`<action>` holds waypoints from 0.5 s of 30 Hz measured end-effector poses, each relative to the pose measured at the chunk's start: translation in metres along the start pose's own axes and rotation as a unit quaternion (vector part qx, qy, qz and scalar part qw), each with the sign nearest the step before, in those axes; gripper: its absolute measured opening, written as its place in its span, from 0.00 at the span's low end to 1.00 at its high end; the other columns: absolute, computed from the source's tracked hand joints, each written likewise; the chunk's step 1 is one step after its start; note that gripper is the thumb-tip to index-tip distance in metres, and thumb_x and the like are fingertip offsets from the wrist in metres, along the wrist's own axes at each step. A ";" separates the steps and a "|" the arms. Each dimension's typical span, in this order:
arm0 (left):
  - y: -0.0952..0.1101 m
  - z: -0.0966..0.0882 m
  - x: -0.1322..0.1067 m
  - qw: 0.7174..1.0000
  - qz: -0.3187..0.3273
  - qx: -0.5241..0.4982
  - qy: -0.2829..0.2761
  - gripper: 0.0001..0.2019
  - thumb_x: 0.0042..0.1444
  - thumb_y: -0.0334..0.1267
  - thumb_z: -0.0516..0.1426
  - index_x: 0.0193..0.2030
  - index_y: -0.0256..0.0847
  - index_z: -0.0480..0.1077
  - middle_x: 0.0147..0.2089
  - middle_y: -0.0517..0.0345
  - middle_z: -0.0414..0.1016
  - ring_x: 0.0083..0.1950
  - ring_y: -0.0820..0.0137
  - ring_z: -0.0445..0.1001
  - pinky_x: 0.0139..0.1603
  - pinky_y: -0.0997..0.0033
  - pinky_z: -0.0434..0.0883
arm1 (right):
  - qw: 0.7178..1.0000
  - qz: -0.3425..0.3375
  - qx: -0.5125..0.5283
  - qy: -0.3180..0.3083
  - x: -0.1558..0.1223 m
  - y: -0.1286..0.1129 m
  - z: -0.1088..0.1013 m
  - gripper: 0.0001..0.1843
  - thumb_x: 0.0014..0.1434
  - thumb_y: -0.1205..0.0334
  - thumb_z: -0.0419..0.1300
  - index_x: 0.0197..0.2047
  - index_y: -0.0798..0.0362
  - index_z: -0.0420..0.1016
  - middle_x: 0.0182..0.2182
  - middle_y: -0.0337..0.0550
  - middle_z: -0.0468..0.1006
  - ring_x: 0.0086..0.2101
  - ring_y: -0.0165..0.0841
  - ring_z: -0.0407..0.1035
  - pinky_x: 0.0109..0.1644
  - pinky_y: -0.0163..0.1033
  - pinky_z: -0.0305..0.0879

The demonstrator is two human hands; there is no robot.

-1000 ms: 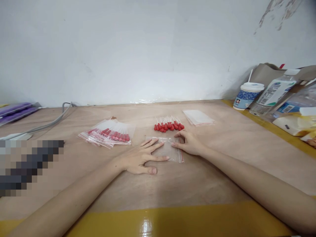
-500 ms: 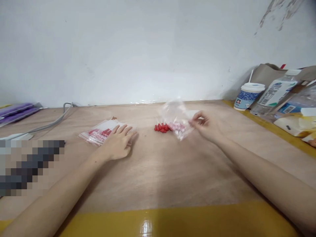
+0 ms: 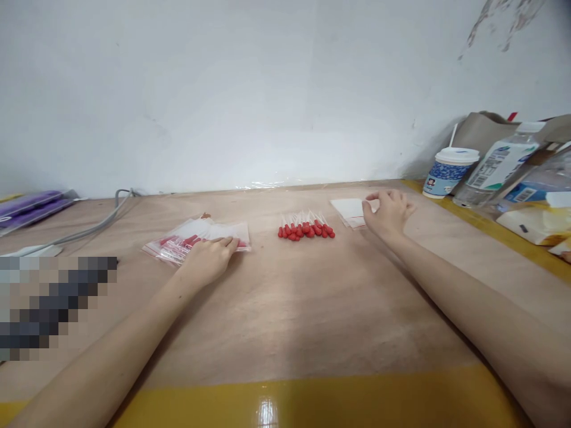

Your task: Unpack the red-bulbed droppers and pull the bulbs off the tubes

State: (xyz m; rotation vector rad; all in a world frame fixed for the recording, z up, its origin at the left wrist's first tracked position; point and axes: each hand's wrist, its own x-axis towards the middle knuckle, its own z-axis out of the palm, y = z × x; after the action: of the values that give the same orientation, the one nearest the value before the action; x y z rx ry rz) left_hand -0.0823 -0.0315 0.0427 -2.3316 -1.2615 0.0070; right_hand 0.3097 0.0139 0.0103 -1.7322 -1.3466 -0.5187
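My left hand (image 3: 210,257) lies open over the right part of a pile of clear zip bags (image 3: 172,244). Red and white contents show through the plastic, and its fingers rest flat near the pile's edge. My right hand (image 3: 388,213) is open and curved, thumb apart from the fingers, at the right edge of a small stack of flat white bags (image 3: 352,212). Whether it touches the stack I cannot tell. Between my hands lies a row of white sticks with red bulb-like tips (image 3: 307,229), tips facing me.
A lidded paper cup (image 3: 450,172) with a straw, a plastic bottle (image 3: 499,163) and packages (image 3: 529,223) stand at the right. Purple packs (image 3: 33,205) and a grey cable (image 3: 100,223) are at the left. Yellow tape (image 3: 200,407) runs along the front edge.
The clear bag my right hand held over the red-tipped sticks is out of sight, uncovering them. My right hand moved right. My left hand's spread fingers came down onto the zip bags.
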 end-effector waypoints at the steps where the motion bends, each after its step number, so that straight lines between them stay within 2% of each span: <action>1: -0.001 -0.003 0.000 0.999 -0.004 0.002 0.034 0.19 0.53 0.25 0.43 0.47 0.39 0.68 0.46 0.48 0.74 0.41 0.62 0.75 0.31 0.67 0.68 | 0.999 -0.035 0.028 0.009 -0.007 -0.010 -0.003 0.08 0.53 0.59 0.55 0.33 0.52 0.72 0.36 0.49 0.71 0.42 0.45 0.62 0.47 0.56 0.52; 3: -0.002 -0.006 -0.002 0.994 0.012 -0.009 0.111 0.17 0.56 0.28 0.44 0.48 0.41 0.68 0.47 0.51 0.75 0.43 0.63 0.74 0.35 0.67 0.70 | 0.984 -0.124 0.125 -0.004 -0.021 -0.030 -0.010 0.07 0.54 0.58 0.55 0.32 0.52 0.71 0.34 0.48 0.71 0.41 0.42 0.64 0.47 0.53 0.55; 5: -0.003 -0.005 -0.005 0.983 0.080 -0.044 0.162 0.15 0.59 0.32 0.45 0.48 0.43 0.68 0.45 0.52 0.76 0.44 0.65 0.75 0.37 0.67 0.71 | 0.941 -0.218 0.249 -0.068 -0.035 -0.051 -0.021 0.08 0.54 0.56 0.56 0.34 0.51 0.70 0.35 0.47 0.70 0.40 0.39 0.64 0.45 0.47 0.60; 6: -0.002 -0.004 -0.006 0.974 0.125 -0.068 0.175 0.14 0.60 0.34 0.46 0.48 0.43 0.68 0.44 0.53 0.76 0.43 0.66 0.75 0.36 0.67 0.71 | 0.911 -0.256 0.297 -0.126 -0.041 -0.060 -0.027 0.08 0.55 0.56 0.56 0.35 0.51 0.70 0.35 0.46 0.70 0.39 0.37 0.65 0.44 0.44 0.62; 8: 0.003 0.000 -0.009 0.953 0.206 -0.122 0.184 0.14 0.60 0.35 0.46 0.49 0.47 0.68 0.44 0.56 0.77 0.41 0.67 0.76 0.34 0.68 0.71 | 0.844 -0.319 0.360 -0.237 -0.052 -0.077 -0.040 0.09 0.57 0.56 0.54 0.36 0.51 0.70 0.34 0.45 0.71 0.37 0.34 0.66 0.43 0.42 0.64; 11: 0.019 0.004 -0.009 0.920 0.287 -0.204 0.173 0.14 0.60 0.35 0.48 0.51 0.54 0.66 0.47 0.59 0.75 0.44 0.69 0.75 0.36 0.70 0.71 | 0.779 -0.380 0.376 -0.328 -0.063 -0.094 -0.054 0.12 0.59 0.56 0.53 0.43 0.52 0.70 0.41 0.47 0.72 0.44 0.35 0.66 0.49 0.43 0.62; 13: 0.034 0.004 -0.006 0.903 0.321 -0.240 0.154 0.14 0.60 0.36 0.49 0.51 0.55 0.66 0.49 0.60 0.74 0.49 0.69 0.73 0.39 0.71 0.71 | 0.747 -0.414 0.369 -0.365 -0.068 -0.099 -0.056 0.21 0.57 0.53 0.56 0.51 0.52 0.66 0.50 0.49 0.68 0.51 0.37 0.62 0.55 0.45 0.58; 15: 0.047 0.005 -0.001 0.899 0.320 -0.261 0.149 0.14 0.61 0.35 0.48 0.51 0.53 0.67 0.51 0.59 0.72 0.54 0.68 0.69 0.44 0.70 0.70 | 0.730 -0.428 0.358 -0.394 -0.071 -0.099 -0.054 0.32 0.54 0.49 0.58 0.58 0.52 0.59 0.56 0.50 0.64 0.54 0.38 0.59 0.57 0.46 0.56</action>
State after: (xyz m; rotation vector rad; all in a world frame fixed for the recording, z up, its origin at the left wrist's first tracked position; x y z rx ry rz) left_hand -0.0466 -0.0519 0.0185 -2.9546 -0.3227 -0.5054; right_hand 0.2039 -0.0663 0.0234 -0.5512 -2.5314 0.3551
